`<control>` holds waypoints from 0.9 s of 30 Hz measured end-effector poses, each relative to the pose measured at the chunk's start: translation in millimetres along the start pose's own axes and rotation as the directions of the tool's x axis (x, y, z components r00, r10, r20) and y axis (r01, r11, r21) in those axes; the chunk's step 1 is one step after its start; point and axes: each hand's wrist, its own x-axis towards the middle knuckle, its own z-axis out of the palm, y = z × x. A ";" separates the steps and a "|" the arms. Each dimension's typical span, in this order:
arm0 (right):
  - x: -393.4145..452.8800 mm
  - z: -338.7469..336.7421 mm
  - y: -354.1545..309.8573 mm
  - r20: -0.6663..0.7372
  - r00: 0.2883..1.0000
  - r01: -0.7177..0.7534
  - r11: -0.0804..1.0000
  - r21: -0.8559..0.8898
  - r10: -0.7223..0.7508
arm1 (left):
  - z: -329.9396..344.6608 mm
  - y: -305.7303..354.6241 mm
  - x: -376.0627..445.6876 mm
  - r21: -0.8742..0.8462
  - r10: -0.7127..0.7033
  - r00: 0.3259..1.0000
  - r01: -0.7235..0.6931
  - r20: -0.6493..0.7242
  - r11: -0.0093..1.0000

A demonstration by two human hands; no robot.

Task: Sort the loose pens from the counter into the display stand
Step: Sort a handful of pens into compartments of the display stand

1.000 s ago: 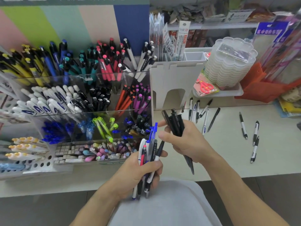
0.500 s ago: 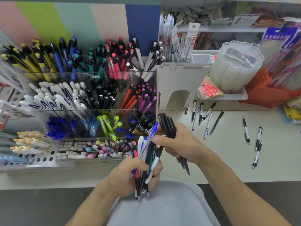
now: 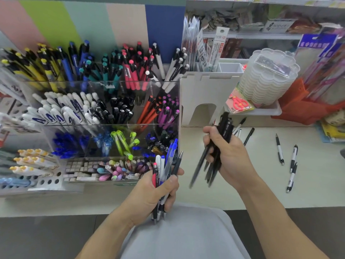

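On counter (image 3: 308, 184), left side: clear display stand (image 3: 104, 116), compartments packed with sorted pens. Left hand (image 3: 155, 191) below stand, fingers clenched round mixed bundle (image 3: 164, 172), tips up. Right hand (image 3: 229, 156) beside it, grasping black pens (image 3: 222, 139), blurred. Loose pens (image 3: 291, 165) lying on counter at right.

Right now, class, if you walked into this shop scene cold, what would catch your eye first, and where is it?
First, the clear display stand at the left, packed with pens sorted by colour. Next, the two hands in front of it: the left hand grips a mixed bundle of pens, and the right hand holds a fistful of black pens. A few loose pens lie on the counter at the right.
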 end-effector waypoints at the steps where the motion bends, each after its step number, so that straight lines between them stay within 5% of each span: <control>1: -2.1 -1.8 2.2 -0.014 1.000 -0.016 1.000 0.017 0.016 | 0.3 0.5 -0.8 0.012 -0.001 1.000 0.001 -0.020 1.000; 11: -51.2 -2.5 68.2 0.213 0.916 -0.374 0.916 0.147 0.340 | -14.9 -2.8 -7.9 0.044 -0.004 0.987 0.011 -0.161 0.999; 13: -53.5 -6.4 70.4 0.201 0.909 -0.379 0.925 0.027 0.366 | -16.6 -3.1 -9.6 0.023 -0.003 0.986 0.006 -0.167 1.000; 16: -47.9 -11.0 57.1 0.183 0.948 -0.154 0.879 -0.451 0.260 | -17.7 -1.6 -12.4 -0.007 0.005 0.986 -0.006 -0.168 1.000; 19: -37.3 -8.9 43.3 0.320 0.918 0.033 0.761 -0.648 0.233 | -18.1 6.3 -14.5 -0.041 0.023 0.980 -0.032 -0.199 0.999; 23: -22.4 17.8 12.4 0.301 0.948 0.089 0.825 -0.558 0.102 | -28.0 19.4 -20.1 -0.067 0.090 0.957 -0.113 -0.277 0.991; 27: -0.7 73.3 -27.2 0.186 0.918 0.383 0.902 -0.200 -0.349 | -46.9 31.4 -30.0 -0.111 0.149 0.896 -0.213 -0.419 0.971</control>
